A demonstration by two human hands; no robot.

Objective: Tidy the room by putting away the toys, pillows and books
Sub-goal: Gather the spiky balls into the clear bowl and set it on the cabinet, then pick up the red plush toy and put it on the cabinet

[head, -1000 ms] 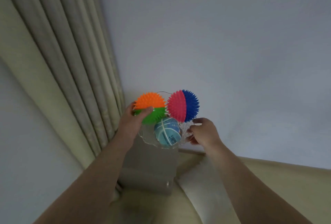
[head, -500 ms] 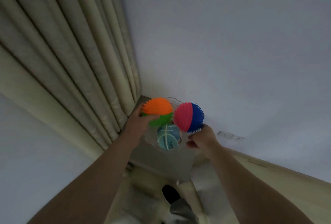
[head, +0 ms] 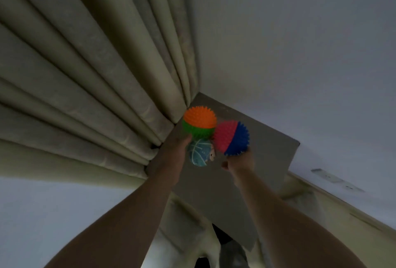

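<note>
Three toy balls sit bunched together, held up between my hands in the head view. The spiky orange-and-green ball (head: 199, 125) is top left and the spiky pink-and-blue ball (head: 231, 138) is to its right. Lower down, between my hands, is a teal ball (head: 199, 154) with pale lines. They rest in a clear glass bowl (head: 216, 157) that barely shows in this dim frame. My left hand (head: 179, 149) grips its left side under the orange-and-green ball. My right hand (head: 237, 161) grips its right side under the pink-and-blue ball. Both arms reach upward.
A tall grey cabinet (head: 257, 160) stands behind the balls, in the corner between the beige pleated curtain (head: 96, 96) and the white wall (head: 300, 53). Pale cushions (head: 188, 229) and a dark object (head: 224, 236) lie below. A wall socket (head: 320, 171) is at the right.
Both hands have lifted the bowl of balls higher, up against the grey cabinet. The view has tilted and grown darker. The grips look the same.
</note>
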